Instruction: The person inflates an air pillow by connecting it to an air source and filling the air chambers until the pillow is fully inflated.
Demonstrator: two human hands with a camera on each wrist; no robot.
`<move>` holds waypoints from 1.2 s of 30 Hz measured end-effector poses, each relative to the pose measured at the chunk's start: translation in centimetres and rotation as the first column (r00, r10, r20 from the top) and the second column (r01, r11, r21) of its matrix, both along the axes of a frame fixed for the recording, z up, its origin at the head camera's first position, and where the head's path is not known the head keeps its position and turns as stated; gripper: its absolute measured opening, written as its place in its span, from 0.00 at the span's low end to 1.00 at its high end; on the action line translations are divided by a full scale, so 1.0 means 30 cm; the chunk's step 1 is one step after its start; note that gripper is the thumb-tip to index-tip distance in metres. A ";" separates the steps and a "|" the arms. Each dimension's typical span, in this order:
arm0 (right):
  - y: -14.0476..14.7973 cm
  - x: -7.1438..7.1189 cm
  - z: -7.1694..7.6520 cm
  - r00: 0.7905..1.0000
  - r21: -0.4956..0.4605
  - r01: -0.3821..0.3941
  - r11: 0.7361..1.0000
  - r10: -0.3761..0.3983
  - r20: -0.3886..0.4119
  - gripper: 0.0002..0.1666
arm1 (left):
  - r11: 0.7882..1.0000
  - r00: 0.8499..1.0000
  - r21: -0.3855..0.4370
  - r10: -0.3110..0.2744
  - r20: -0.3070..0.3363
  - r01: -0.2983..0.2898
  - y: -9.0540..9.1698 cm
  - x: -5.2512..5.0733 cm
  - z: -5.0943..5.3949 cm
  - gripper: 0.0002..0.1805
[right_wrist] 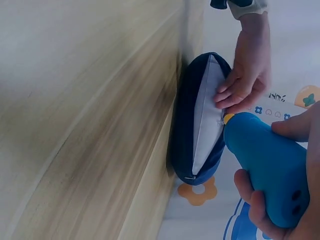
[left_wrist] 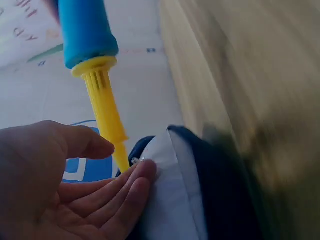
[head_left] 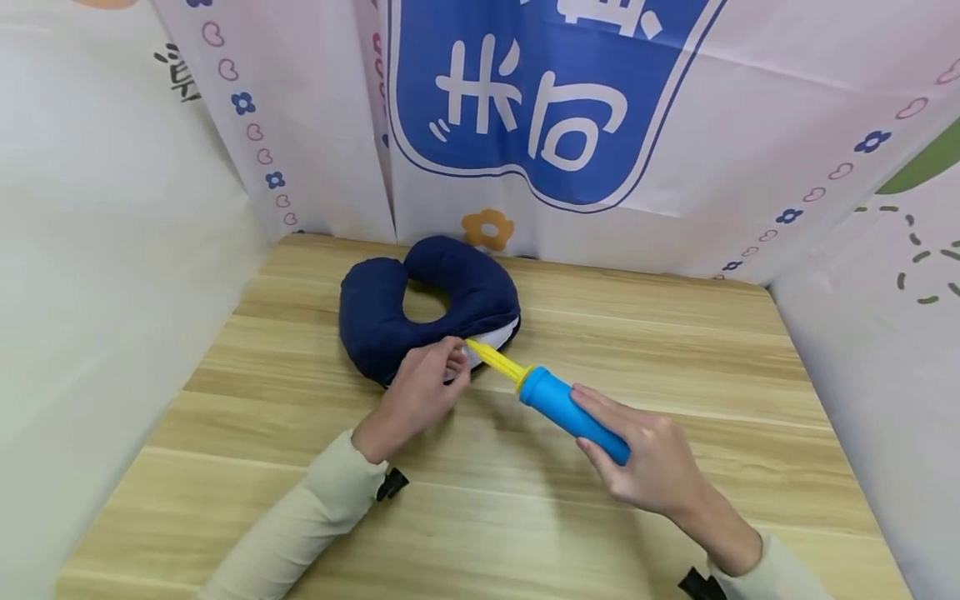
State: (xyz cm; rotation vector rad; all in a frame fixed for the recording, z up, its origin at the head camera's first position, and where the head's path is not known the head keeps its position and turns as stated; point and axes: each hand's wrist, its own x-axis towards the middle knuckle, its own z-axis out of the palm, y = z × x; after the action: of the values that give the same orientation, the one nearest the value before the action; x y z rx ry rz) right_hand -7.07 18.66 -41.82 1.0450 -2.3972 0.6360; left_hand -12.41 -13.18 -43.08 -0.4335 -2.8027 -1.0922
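Note:
A navy U-shaped neck pillow (head_left: 465,287) lies near the back of the table, its cover parted along the front edge over a white inner lining (right_wrist: 207,112). My left hand (head_left: 426,379) is at this parting, fingers curled and pinching around a small clear air valve (left_wrist: 135,161), which they partly hide. My right hand (head_left: 648,454) grips a blue hand pump (head_left: 562,404) by its barrel. The pump's yellow nozzle (left_wrist: 104,107) points down at the valve, its tip between the left thumb and fingers. Whether the tip sits inside the valve is hidden.
The wood-grain table (head_left: 750,400) ends at a printed cloth backdrop (head_left: 315,100) close behind the pillow. White side walls (head_left: 97,250) stand to the left and right. A zipper end (right_wrist: 191,177) shows at one end of the pillow's parting.

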 end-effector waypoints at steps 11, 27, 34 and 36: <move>0.004 -0.013 0.005 1.000 0.013 -0.014 1.000 0.014 -0.006 0.35 | 0.951 0.917 -0.303 -0.071 -0.393 -0.056 -0.030 -0.029 -0.039 0.18; -0.018 -0.052 -0.013 0.994 0.083 0.068 0.994 -0.075 0.080 0.36 | 0.953 0.887 -0.302 -0.142 -0.439 0.003 -0.040 -0.176 -0.077 0.08; -0.034 -0.105 -0.025 0.954 0.204 0.145 0.968 -0.192 0.230 0.40 | 0.960 0.892 -0.281 -0.142 -0.429 0.017 -0.044 -0.188 -0.076 0.07; -0.043 -0.125 -0.043 0.947 0.243 0.150 0.958 -0.210 0.245 0.41 | 0.960 0.892 -0.279 -0.144 -0.430 0.020 -0.045 -0.189 -0.077 0.06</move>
State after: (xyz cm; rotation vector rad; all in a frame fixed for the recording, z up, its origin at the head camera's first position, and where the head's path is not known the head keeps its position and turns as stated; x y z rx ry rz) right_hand -10.83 17.36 -43.11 0.8521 -2.8161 0.4774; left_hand -18.09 -14.53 -45.39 -0.7319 -2.5302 -0.5267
